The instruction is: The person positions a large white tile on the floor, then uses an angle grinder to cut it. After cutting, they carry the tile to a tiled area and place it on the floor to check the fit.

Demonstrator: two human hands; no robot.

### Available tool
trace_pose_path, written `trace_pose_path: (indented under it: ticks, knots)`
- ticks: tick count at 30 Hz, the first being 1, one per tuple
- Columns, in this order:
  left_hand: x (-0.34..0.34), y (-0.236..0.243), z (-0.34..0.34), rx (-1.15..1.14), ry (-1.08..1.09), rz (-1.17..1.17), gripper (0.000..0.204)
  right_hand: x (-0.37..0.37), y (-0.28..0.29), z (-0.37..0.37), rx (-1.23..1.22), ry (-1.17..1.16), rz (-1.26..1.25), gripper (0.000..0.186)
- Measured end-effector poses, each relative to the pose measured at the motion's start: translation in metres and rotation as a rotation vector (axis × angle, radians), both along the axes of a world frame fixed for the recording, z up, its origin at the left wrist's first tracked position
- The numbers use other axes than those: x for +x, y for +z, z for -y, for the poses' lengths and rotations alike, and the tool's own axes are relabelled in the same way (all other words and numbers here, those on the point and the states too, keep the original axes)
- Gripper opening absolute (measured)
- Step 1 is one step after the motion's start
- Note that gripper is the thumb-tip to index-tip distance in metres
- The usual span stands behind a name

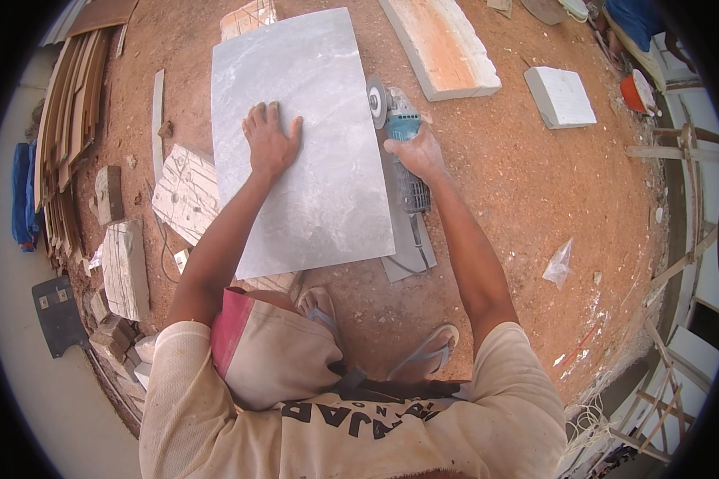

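A large grey marbled tile [311, 207] lies raised on pale blocks [182, 191] in front of me. My left hand [272, 144] rests palm down on its upper middle, fingers apart. My right hand [419, 152] grips a teal angle grinder [402, 120] beside the tile's right edge. The grinder's disc [375, 102] stands upright at that edge; I cannot tell whether it touches the tile. A dark cord runs from the grinder down over a smaller grey piece [407, 251] partly under the tile.
Long pale blocks [447, 48] and a smaller white block [559, 96] lie on the dirt. Stacked boards [80, 104] and rubble line the left wall. Another person [639, 28], a red bucket [637, 92] and wooden scaffolding [687, 152] are at the right. A plastic bag [558, 263] lies right.
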State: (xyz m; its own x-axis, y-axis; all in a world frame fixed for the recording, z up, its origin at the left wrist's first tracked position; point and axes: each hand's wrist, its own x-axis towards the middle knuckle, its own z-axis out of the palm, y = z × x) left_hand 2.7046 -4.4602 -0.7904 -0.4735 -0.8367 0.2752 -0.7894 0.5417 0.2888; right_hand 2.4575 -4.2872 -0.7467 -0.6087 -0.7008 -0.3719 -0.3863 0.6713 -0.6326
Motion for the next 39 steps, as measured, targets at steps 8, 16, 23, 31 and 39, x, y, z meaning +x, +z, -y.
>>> trace_pose_path:
  ticks: [8,16,23,31,39]
  knots:
    - [-0.001,-0.001,0.0,0.014,0.004,0.004,0.068,0.002,0.002,0.0,-0.017,0.0,-0.003,0.094]
    - [-0.001,0.0,0.0,0.019,0.0,0.005,0.068,-0.004,-0.011,0.004,-0.005,0.014,-0.018,0.097]
    - [0.0,-0.001,0.001,0.014,0.001,0.012,0.068,-0.003,-0.001,0.008,-0.025,0.02,-0.013,0.092]
    - [-0.002,0.0,0.001,0.023,0.001,0.006,0.068,-0.008,-0.007,0.011,-0.042,0.025,-0.035,0.092]
    - [-0.001,0.0,0.001,0.026,0.009,0.019,0.068,-0.007,-0.007,0.013,-0.023,0.041,-0.036,0.087]
